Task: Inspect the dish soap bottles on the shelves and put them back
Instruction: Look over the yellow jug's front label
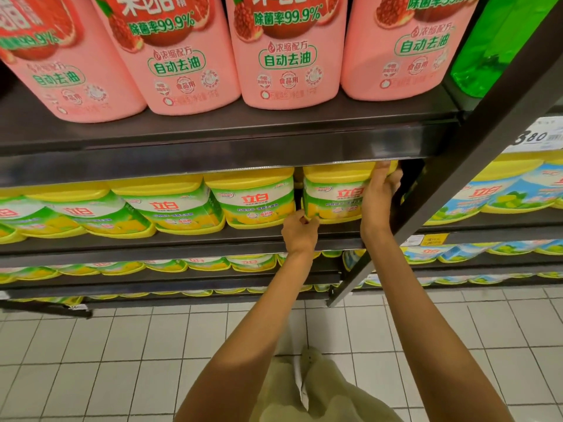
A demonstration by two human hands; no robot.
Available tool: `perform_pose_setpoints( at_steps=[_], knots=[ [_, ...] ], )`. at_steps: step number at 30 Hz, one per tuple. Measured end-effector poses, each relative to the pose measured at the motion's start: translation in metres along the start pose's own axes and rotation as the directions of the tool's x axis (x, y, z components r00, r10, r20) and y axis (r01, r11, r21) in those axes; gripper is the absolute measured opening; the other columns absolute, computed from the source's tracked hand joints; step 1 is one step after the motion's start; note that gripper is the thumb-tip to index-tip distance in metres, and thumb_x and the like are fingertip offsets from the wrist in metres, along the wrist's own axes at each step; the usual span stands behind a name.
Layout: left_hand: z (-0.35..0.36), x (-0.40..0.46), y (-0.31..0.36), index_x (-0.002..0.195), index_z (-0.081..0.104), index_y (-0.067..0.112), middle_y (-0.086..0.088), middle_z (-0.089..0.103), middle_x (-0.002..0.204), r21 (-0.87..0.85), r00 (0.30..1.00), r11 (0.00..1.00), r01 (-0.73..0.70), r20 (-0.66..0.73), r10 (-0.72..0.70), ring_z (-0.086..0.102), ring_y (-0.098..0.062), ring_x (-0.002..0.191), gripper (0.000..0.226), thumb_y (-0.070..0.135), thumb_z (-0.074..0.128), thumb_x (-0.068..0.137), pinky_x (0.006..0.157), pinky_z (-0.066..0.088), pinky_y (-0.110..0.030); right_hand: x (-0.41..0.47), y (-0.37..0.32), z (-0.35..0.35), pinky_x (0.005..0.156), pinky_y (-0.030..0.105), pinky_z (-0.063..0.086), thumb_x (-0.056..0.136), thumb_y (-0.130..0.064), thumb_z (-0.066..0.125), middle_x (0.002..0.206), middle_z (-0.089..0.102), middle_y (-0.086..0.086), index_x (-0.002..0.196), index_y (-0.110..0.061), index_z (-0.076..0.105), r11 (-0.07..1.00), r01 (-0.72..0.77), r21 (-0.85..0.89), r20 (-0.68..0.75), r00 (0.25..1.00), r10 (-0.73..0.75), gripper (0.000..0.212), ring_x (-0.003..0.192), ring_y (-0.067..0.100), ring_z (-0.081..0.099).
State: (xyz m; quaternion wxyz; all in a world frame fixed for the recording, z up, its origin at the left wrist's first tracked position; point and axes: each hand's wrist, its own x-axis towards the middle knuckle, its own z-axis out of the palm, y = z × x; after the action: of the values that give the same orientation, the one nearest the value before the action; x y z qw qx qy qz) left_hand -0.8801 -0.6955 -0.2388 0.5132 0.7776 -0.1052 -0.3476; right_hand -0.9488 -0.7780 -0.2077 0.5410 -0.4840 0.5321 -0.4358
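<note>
The person is working at the second shelf (182, 248), where a row of yellow bottles is standing under the pink bottles (286, 56). Both hands are on one yellow bottle (333, 193), the last on the right of that row, just left of the dark post (457, 166). The right hand (379, 196) is gripping its right side, with fingers curled around the upper far corner. The left hand (300, 231) is pinching the lower left corner near the shelf edge, and its grip is curled too. The bottle is standing upright, so its long axis is going up and down, and its base seems to be resting on the shelf. It lies straight ahead of both hands, a little farther in. I judge that the right hand is carrying more of the hold. The top of the bottle is hidden behind the upper shelf (213, 147), so the cap is not visible. The fingertips of the right hand are partly lost in the shadow behind the bottle. Whether the bottle is going in or coming out, I cannot tell.
</note>
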Motion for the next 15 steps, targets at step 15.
perform_pose_setpoints(
  at_steps=[15],
  knots=[
    [-0.126, 0.010, -0.007, 0.146, 0.031, 0.011, -0.008, 0.043, 0.143, -0.053, 0.951, 0.950, -0.309, -0.018, 0.309, 0.042, -0.024, 0.134, 0.071, -0.010, 0.061, 0.085, 0.111, 0.037, -0.046, -0.099, 0.001, 0.074, 0.111, 0.039, 0.036, 0.095, -0.032, 0.057, 0.144, 0.041, 0.012, 0.144, -0.003, 0.030, 0.946, 0.295, -0.131, 0.375, 0.898, -0.228, 0.063, 0.133, 0.022, 0.041]
  ],
)
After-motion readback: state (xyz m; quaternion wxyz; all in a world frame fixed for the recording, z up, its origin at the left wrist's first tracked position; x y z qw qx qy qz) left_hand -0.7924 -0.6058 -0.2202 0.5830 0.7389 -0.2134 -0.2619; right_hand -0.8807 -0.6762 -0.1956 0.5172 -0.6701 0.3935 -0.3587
